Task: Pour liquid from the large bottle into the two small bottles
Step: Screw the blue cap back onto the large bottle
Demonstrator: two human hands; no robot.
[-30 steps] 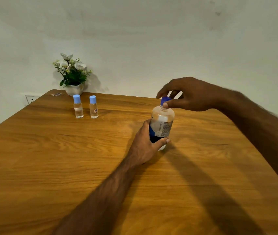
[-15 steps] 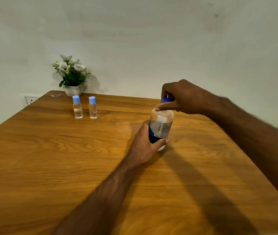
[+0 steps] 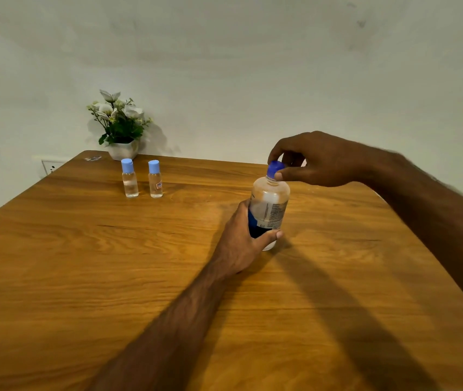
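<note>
The large clear bottle [image 3: 269, 204] with a dark blue label stands upright on the wooden table [image 3: 112, 263], right of centre. My left hand [image 3: 241, 241] wraps its lower body. My right hand [image 3: 317, 162] pinches the blue cap [image 3: 275, 167] on the bottle's neck between thumb and fingers. Two small clear bottles stand side by side at the far left, both with light blue caps on: the left small bottle [image 3: 129, 179] and the right small bottle [image 3: 155, 179], which has an orange sticker.
A white pot of flowers [image 3: 120, 125] sits at the table's far left corner against the wall, just behind the small bottles. A wall socket [image 3: 51, 166] is left of the table. A small scrap [image 3: 92, 158] lies near that corner.
My right hand came down onto the cap and closed its fingers around it, then turned at the wrist. My left hand and the large bottle stayed in place.
</note>
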